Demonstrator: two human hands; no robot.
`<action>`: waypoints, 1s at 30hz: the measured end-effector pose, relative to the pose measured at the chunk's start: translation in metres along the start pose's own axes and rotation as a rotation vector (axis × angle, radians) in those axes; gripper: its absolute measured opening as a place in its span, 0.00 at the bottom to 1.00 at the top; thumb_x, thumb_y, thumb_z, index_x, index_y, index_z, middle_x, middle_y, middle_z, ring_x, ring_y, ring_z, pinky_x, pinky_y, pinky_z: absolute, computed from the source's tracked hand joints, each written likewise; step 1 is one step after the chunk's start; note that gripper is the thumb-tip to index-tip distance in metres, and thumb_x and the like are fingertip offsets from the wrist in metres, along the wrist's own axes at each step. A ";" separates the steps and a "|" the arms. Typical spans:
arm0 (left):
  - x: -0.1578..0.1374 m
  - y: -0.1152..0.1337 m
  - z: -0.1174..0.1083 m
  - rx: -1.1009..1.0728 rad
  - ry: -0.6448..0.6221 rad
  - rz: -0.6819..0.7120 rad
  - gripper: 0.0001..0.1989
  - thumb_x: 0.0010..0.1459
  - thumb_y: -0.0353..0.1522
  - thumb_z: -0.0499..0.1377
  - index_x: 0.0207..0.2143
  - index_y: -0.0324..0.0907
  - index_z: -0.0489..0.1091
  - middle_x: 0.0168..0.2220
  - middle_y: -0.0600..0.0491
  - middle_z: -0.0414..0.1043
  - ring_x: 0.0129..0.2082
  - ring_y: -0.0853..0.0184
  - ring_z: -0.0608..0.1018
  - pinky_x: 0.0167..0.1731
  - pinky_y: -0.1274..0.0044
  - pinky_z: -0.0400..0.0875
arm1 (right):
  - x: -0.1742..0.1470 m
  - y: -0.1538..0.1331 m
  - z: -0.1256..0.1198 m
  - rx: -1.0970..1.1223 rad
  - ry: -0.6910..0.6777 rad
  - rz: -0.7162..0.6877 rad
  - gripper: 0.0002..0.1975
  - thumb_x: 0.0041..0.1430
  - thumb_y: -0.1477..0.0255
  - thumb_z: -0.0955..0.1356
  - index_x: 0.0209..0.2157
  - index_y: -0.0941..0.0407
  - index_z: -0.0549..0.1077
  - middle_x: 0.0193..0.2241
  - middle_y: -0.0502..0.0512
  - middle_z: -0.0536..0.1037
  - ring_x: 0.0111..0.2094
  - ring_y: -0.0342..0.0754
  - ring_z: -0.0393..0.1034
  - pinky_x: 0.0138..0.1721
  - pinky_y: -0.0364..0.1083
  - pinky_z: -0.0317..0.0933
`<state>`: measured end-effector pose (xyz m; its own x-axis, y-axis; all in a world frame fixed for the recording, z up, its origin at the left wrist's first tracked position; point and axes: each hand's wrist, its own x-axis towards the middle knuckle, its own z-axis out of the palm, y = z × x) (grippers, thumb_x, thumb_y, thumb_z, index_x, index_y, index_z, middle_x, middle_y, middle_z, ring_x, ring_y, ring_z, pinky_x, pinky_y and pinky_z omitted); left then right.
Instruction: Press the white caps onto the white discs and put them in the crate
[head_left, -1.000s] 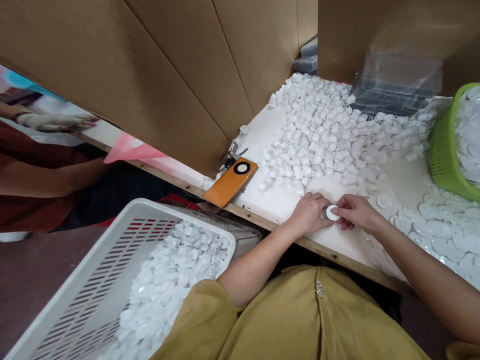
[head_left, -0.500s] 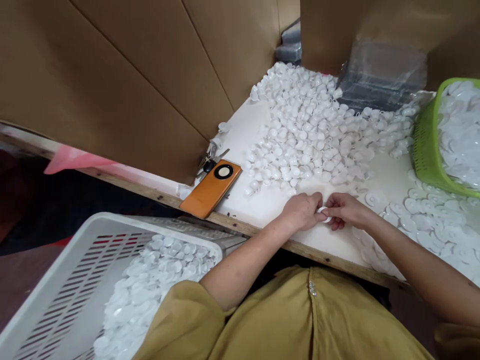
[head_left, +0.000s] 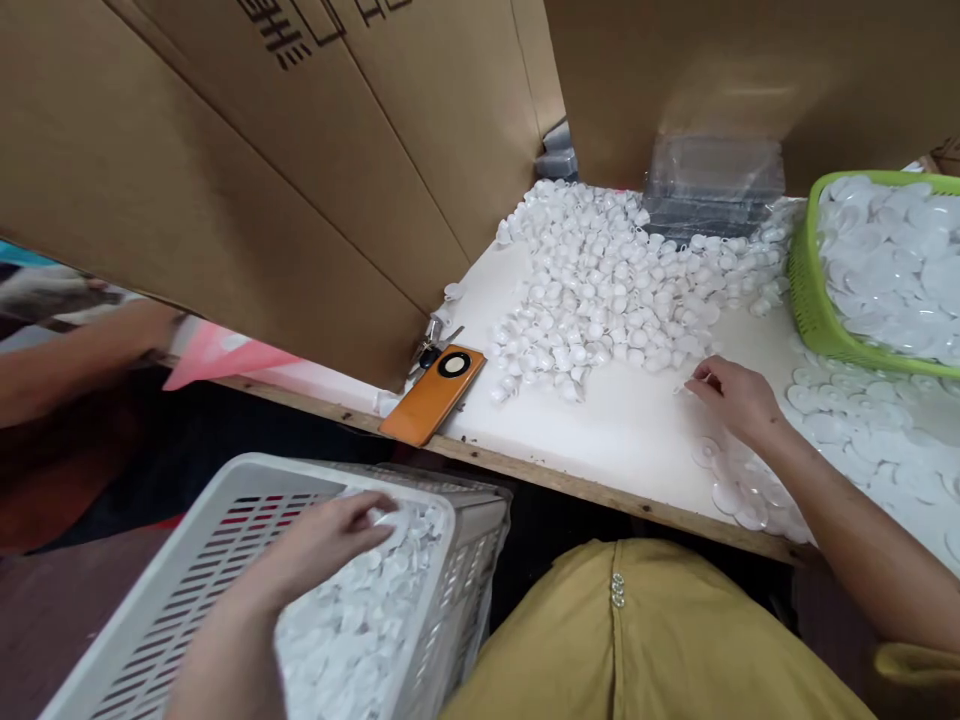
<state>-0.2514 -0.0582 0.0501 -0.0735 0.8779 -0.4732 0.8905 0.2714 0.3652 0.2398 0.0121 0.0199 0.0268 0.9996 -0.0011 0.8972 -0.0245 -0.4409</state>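
My left hand [head_left: 341, 535] is over the white slatted basket [head_left: 247, 470], its thumb and fingers apart. It is slightly blurred, and white shows in the gap between the fingertips. Below it in the basket lie many small white plastic pieces [head_left: 352, 640]. On the tabletop, my right hand [head_left: 731, 395] is closed in a pinch at the near edge of a heap of small white cup-shaped plastic pieces [head_left: 600, 290]. A small white piece [head_left: 681, 388] shows at its fingertips, mostly hidden. Flat white discs [head_left: 862, 430] lie to the right of this hand.
An orange phone [head_left: 433, 395] lies by the table's wooden edge [head_left: 555, 478], with keys [head_left: 429, 352] beside it. A green basket [head_left: 806, 270] of white discs stands at the right. Cardboard panels [head_left: 300, 200] rise behind. Another person's arm [head_left: 90, 345] shows at the far left.
My hands have separated from the white piece they held together. The left has swung down and left over the white basket; the right has moved to the heap's edge. The view has shifted.
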 end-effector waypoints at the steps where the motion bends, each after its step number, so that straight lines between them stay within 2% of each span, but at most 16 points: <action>1: -0.006 -0.027 -0.007 0.073 -0.025 -0.089 0.12 0.37 0.41 0.62 0.26 0.46 0.75 0.19 0.57 0.72 0.24 0.61 0.74 0.29 0.75 0.64 | 0.002 0.005 0.002 -0.073 -0.012 -0.032 0.09 0.58 0.64 0.66 0.38 0.52 0.72 0.31 0.53 0.75 0.29 0.49 0.69 0.29 0.45 0.57; 3: -0.015 -0.061 -0.012 0.155 -0.077 -0.182 0.14 0.39 0.43 0.60 0.28 0.46 0.76 0.23 0.56 0.75 0.28 0.58 0.77 0.33 0.72 0.66 | 0.005 0.008 0.008 -0.191 -0.052 -0.074 0.14 0.58 0.62 0.66 0.44 0.51 0.72 0.35 0.56 0.74 0.29 0.49 0.68 0.27 0.45 0.55; 4: -0.018 -0.065 -0.012 0.157 -0.038 -0.199 0.16 0.41 0.44 0.60 0.30 0.46 0.76 0.25 0.55 0.76 0.29 0.57 0.77 0.34 0.71 0.66 | 0.005 0.007 0.012 -0.234 -0.066 -0.081 0.14 0.59 0.62 0.65 0.45 0.51 0.72 0.37 0.57 0.73 0.28 0.49 0.68 0.26 0.45 0.54; 6: -0.019 -0.048 -0.005 0.122 0.079 -0.172 0.21 0.45 0.47 0.57 0.38 0.45 0.75 0.27 0.52 0.77 0.31 0.57 0.78 0.35 0.71 0.67 | 0.003 0.002 0.017 -0.255 -0.084 -0.086 0.12 0.59 0.62 0.65 0.42 0.52 0.73 0.38 0.58 0.73 0.28 0.49 0.67 0.25 0.45 0.54; 9: -0.008 0.024 0.016 -0.007 0.271 0.031 0.22 0.51 0.47 0.54 0.42 0.44 0.73 0.36 0.50 0.78 0.36 0.59 0.77 0.39 0.72 0.69 | 0.000 -0.011 0.020 -0.056 -0.200 -0.069 0.10 0.57 0.62 0.66 0.36 0.54 0.73 0.31 0.55 0.74 0.28 0.49 0.68 0.27 0.45 0.57; 11: 0.005 0.083 0.037 -0.141 0.301 0.253 0.19 0.54 0.45 0.55 0.41 0.42 0.73 0.39 0.49 0.77 0.38 0.62 0.76 0.41 0.73 0.69 | -0.005 -0.021 0.023 0.205 -0.321 -0.012 0.10 0.55 0.62 0.67 0.35 0.53 0.72 0.26 0.51 0.73 0.27 0.47 0.69 0.28 0.44 0.59; 12: 0.013 0.111 0.050 -0.213 0.255 0.356 0.18 0.54 0.43 0.55 0.42 0.42 0.73 0.38 0.49 0.76 0.36 0.64 0.76 0.41 0.73 0.70 | -0.008 -0.026 0.026 0.326 -0.352 0.008 0.10 0.54 0.62 0.68 0.35 0.53 0.71 0.25 0.49 0.73 0.26 0.46 0.69 0.28 0.44 0.60; 14: 0.027 0.158 0.077 -0.355 0.152 0.492 0.17 0.56 0.39 0.56 0.45 0.41 0.72 0.36 0.50 0.75 0.33 0.67 0.75 0.37 0.75 0.70 | -0.016 -0.034 0.034 0.467 -0.319 -0.018 0.09 0.52 0.65 0.68 0.35 0.53 0.69 0.26 0.47 0.73 0.26 0.45 0.68 0.29 0.44 0.60; 17: 0.046 0.202 0.113 -0.445 0.067 0.585 0.18 0.57 0.37 0.57 0.49 0.40 0.69 0.36 0.51 0.74 0.30 0.70 0.74 0.35 0.77 0.70 | -0.027 -0.043 0.050 0.406 -0.169 -0.198 0.05 0.51 0.72 0.68 0.32 0.53 0.67 0.27 0.49 0.73 0.30 0.47 0.67 0.34 0.46 0.60; 20: 0.058 0.219 0.134 -0.333 0.042 0.695 0.16 0.55 0.34 0.60 0.46 0.41 0.71 0.37 0.51 0.72 0.34 0.68 0.74 0.38 0.76 0.70 | -0.033 -0.039 0.055 0.309 -0.096 -0.334 0.05 0.52 0.73 0.67 0.32 0.54 0.66 0.32 0.54 0.74 0.37 0.51 0.67 0.38 0.48 0.60; 22: 0.062 0.221 0.139 -0.227 0.034 0.768 0.12 0.56 0.33 0.60 0.43 0.42 0.73 0.37 0.50 0.71 0.36 0.67 0.74 0.40 0.75 0.70 | -0.032 -0.027 0.047 0.285 -0.088 -0.319 0.07 0.53 0.73 0.68 0.35 0.54 0.66 0.34 0.55 0.73 0.37 0.51 0.68 0.38 0.48 0.61; 26: 0.064 0.222 0.140 -0.131 0.055 0.804 0.18 0.55 0.34 0.61 0.49 0.44 0.71 0.42 0.49 0.70 0.43 0.63 0.73 0.45 0.72 0.69 | -0.020 0.010 0.009 0.075 -0.024 -0.065 0.03 0.56 0.73 0.66 0.34 0.54 0.67 0.34 0.56 0.72 0.33 0.50 0.68 0.34 0.48 0.60; 28: 0.065 0.224 0.140 -0.071 0.052 0.826 0.19 0.53 0.34 0.63 0.49 0.45 0.71 0.43 0.49 0.70 0.45 0.61 0.72 0.47 0.71 0.69 | -0.012 0.026 -0.006 -0.082 -0.022 0.053 0.06 0.56 0.69 0.68 0.35 0.54 0.68 0.37 0.60 0.72 0.35 0.54 0.68 0.33 0.49 0.59; 30: 0.067 0.228 0.139 -0.015 0.038 0.851 0.17 0.52 0.32 0.63 0.47 0.45 0.72 0.42 0.49 0.70 0.46 0.60 0.72 0.47 0.71 0.69 | -0.008 0.034 -0.014 -0.157 -0.044 0.093 0.10 0.53 0.66 0.70 0.35 0.55 0.70 0.39 0.63 0.71 0.36 0.57 0.68 0.32 0.50 0.58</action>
<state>0.0087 0.0077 -0.0101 0.6030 0.7977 -0.0051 0.6431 -0.4823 0.5948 0.2765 0.0036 0.0176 0.0968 0.9924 -0.0764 0.9497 -0.1151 -0.2912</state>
